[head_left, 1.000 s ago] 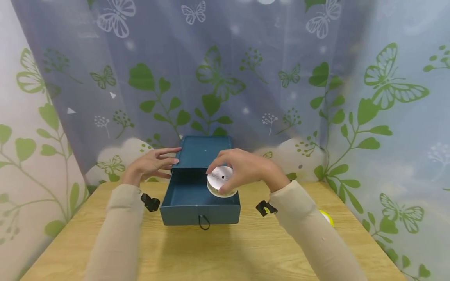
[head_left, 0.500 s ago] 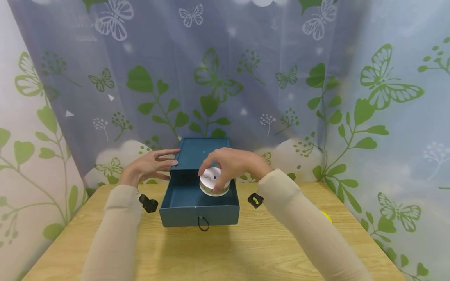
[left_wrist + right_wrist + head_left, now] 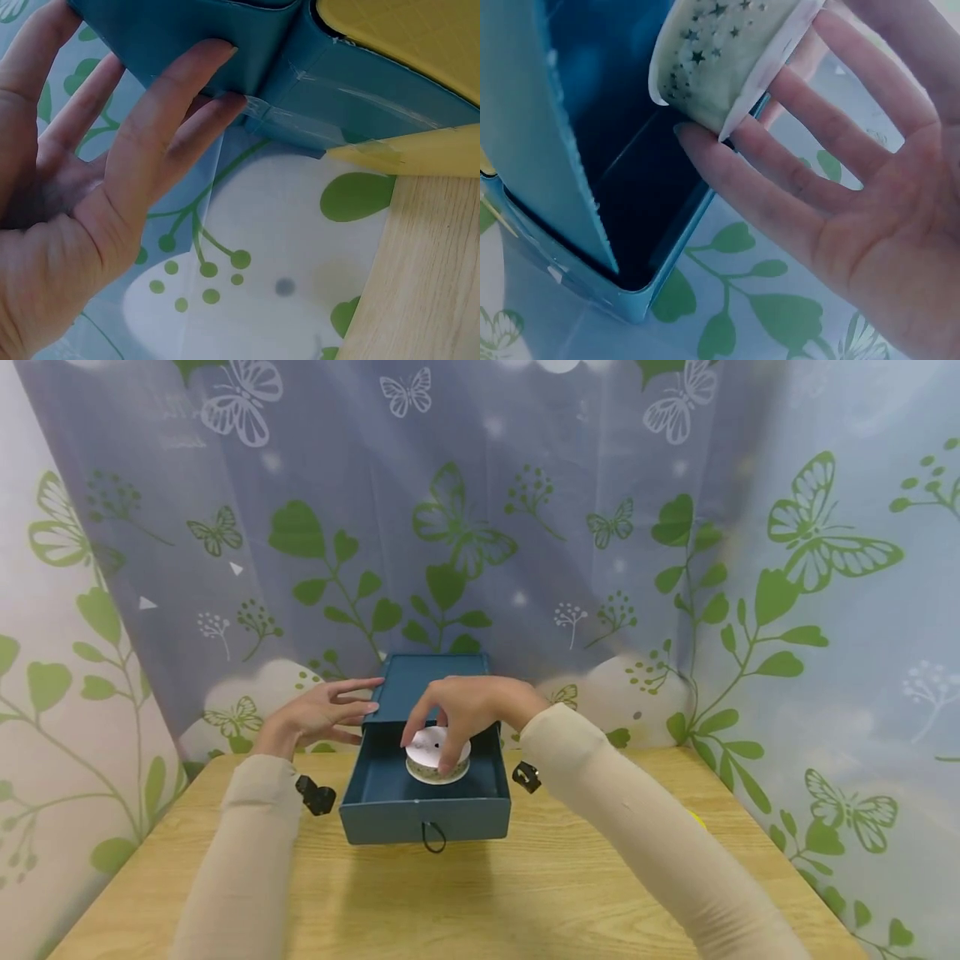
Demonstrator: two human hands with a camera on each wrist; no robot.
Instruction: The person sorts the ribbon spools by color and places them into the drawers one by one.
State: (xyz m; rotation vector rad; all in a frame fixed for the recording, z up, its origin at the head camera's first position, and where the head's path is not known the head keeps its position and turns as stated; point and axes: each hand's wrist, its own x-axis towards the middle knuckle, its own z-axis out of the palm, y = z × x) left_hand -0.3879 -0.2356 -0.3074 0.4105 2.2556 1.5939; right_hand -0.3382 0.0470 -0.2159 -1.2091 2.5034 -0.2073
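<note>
In the head view a blue-green box (image 3: 408,689) stands on the table with its drawer (image 3: 382,824) pulled out toward me. Inside the drawer's opening is a ribbon spool (image 3: 427,745) with a white round face; the right wrist view shows small dark stars on its pale band. My right hand (image 3: 480,703) pinches the spool from above between thumb and fingers. Whether the spool touches the drawer floor cannot be told. My left hand (image 3: 318,710) lies against the left side of the box, its fingers (image 3: 199,64) mostly extended and touching the wall.
A black cord loop (image 3: 433,837) hangs from the drawer front. At the right of the wooden table (image 3: 570,877), a yellow item (image 3: 697,819) is mostly hidden by my right sleeve. A patterned curtain (image 3: 540,568) rises behind the box.
My right hand has moved left and slightly down with the spool, from the drawer's right side to its middle. The left hand keeps its place on the box.
</note>
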